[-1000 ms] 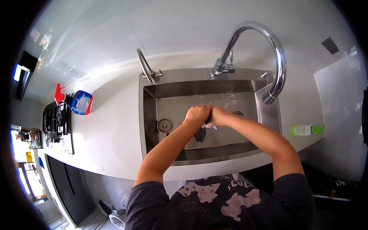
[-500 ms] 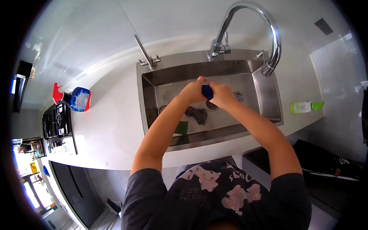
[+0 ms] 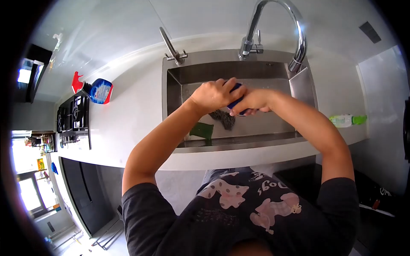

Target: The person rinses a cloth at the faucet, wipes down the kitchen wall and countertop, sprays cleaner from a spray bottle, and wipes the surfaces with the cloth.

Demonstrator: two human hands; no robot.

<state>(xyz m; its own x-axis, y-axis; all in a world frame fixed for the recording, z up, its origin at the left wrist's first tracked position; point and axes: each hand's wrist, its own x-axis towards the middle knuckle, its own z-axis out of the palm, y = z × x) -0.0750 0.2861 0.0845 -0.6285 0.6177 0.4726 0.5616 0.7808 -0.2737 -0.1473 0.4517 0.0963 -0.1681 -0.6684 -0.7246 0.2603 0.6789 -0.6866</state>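
Above the sink, both hands grip one dark blue object, perhaps a sponge; fingers cover most of it. My left hand wraps its fingers over the upper left side. From the right, my right hand closes round the lower part. On the basin floor below lies a dark grey mesh scourer. A green scouring pad rests nearer the front wall, to the left of the scourer.
A tall curved faucet and a smaller tap rise behind the basin. Left on the counter is a blue spray bottle with a red trigger, near a gas stove. A green-capped bottle lies at right.
Both hands have shifted their hold on the blue object, with the fingers now overlapping it more. The camera view has moved slightly. My right arm now covers the second scourer.
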